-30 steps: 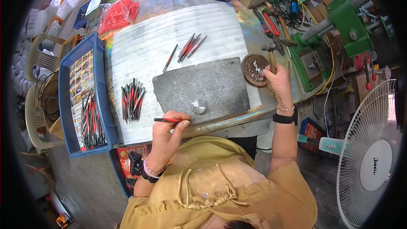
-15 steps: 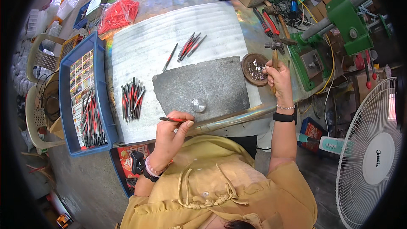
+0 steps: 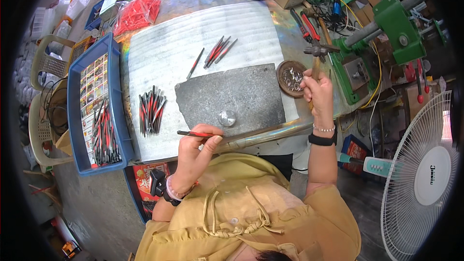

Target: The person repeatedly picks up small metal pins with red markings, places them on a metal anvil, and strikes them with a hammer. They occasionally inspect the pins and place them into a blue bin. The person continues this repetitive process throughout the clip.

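Note:
My left hand [image 3: 199, 149] is closed on a slim black-and-red pen-like tool [image 3: 193, 134], its black end pointing left, near the front edge of the stone slab [image 3: 232, 92]. A round, shiny metal block [image 3: 227, 118] sits on the slab close to my fingertips. With my right hand [image 3: 319, 92] I grip the wooden handle of a hammer [image 3: 316, 50], head up. Those fingers are at the rim of a round brown dish [image 3: 281, 83] holding small silvery metal pieces [image 3: 293, 78]; whether they also pinch a piece is hidden.
Similar black-and-red tools [image 3: 152, 112] lie on the white foam sheet [image 3: 159, 48]; more fill a blue tray [image 3: 126, 135] at left. A bag of red parts [image 3: 140, 13] lies behind. At right stand a green press [image 3: 394, 29], pliers [image 3: 309, 25] and a fan [image 3: 425, 174].
My left hand's tool has tilted slightly, its black end shifting left and up. My right hand stays at the dish with the hammer. The whole view has shifted a little.

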`<act>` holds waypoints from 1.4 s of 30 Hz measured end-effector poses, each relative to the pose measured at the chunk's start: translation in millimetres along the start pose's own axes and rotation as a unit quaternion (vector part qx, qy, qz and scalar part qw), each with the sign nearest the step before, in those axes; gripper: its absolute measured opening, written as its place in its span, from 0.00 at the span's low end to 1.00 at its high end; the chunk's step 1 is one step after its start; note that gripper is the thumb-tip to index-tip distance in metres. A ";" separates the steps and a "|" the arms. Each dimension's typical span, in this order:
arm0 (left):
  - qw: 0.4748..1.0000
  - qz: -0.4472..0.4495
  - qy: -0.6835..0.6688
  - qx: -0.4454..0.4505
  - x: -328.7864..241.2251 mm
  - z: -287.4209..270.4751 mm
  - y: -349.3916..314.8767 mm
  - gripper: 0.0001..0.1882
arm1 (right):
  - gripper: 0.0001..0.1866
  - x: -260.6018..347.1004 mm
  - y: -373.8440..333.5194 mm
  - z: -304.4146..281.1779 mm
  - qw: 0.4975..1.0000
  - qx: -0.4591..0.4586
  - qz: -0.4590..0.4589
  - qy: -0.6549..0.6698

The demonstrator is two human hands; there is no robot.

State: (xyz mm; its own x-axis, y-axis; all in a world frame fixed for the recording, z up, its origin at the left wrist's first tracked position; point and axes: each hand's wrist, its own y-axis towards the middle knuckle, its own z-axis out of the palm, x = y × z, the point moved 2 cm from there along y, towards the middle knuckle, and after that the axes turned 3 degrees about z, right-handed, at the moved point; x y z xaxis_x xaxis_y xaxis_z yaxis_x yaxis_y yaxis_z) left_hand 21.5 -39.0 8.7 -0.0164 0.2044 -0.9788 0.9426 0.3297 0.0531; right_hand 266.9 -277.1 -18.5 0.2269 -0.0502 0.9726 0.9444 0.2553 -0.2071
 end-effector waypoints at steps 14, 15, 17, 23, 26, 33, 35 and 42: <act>0.980 0.097 -0.153 0.079 -10.3 14.7 5.6 0.08 | 0.09 2.6 -105.6 122.5 0.987 0.154 -0.049 0.003; 0.979 0.097 -0.161 0.072 -10.4 13.4 4.8 0.08 | 0.10 2.0 -106.5 123.8 0.986 0.155 -0.057 -0.011; 0.977 0.105 -0.177 0.056 -10.4 11.8 3.6 0.08 | 0.10 0.2 -108.1 125.5 0.986 0.149 -0.061 -0.035; 0.969 0.066 -0.234 0.043 -8.1 12.8 0.6 0.07 | 0.11 2.6 -111.6 122.8 0.984 0.178 -0.030 -0.012; 0.970 0.083 -0.225 0.027 -8.5 11.0 -0.7 0.07 | 0.12 7.5 -111.1 116.5 0.987 0.157 -0.010 0.028; 0.967 0.077 -0.235 0.060 -6.8 14.5 0.3 0.09 | 0.14 12.2 -117.4 115.9 0.986 0.151 -0.049 -0.054; 0.964 0.067 -0.250 0.052 -6.6 15.3 -0.8 0.09 | 0.14 11.8 -120.0 117.4 0.983 0.161 -0.050 -0.072; 0.946 0.032 -0.317 0.050 -4.6 18.2 -2.1 0.08 | 0.13 9.5 -121.3 119.9 0.979 0.183 -0.024 -0.090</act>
State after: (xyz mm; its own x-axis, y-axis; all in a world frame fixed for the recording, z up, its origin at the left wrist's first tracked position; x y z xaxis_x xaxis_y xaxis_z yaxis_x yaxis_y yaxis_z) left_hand 25.7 -57.4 9.5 0.2155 -0.3843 -0.8977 0.9624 0.2391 0.1287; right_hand 126.0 -192.7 28.5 0.1083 0.0923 0.9898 0.7970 0.5871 -0.1419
